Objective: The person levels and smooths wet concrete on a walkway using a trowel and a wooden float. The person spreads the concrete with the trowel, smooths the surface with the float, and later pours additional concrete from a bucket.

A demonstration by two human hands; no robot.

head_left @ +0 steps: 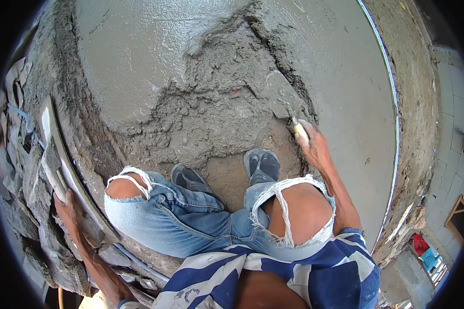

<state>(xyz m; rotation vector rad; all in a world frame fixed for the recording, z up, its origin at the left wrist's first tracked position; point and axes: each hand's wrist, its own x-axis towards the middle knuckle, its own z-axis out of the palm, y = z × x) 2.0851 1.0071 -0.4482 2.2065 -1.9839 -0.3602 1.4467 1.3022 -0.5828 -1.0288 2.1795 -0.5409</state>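
Observation:
My right hand (312,144) is wrapped round the pale handle of a pointing-type trowel (281,95). Its mortar-coated blade lies on the rough wet concrete (206,113) in front of my feet. At the far left, my left hand (69,208) grips the handle side of a long, narrow float (77,170), which is tilted up on its edge beside my left knee. Smoothed grey concrete (134,46) spreads beyond the rough patch, and another smooth strip (350,113) runs along its right. Part of the left fingers is hidden by the float.
My dark boots (263,165) stand on lower ground between the bent knees. Broken stone slabs (51,221) and a blue-grey pipe (139,262) lie at the left. A pale straight line (392,92) borders the concrete at the right, with a tiled surface (451,134) beyond.

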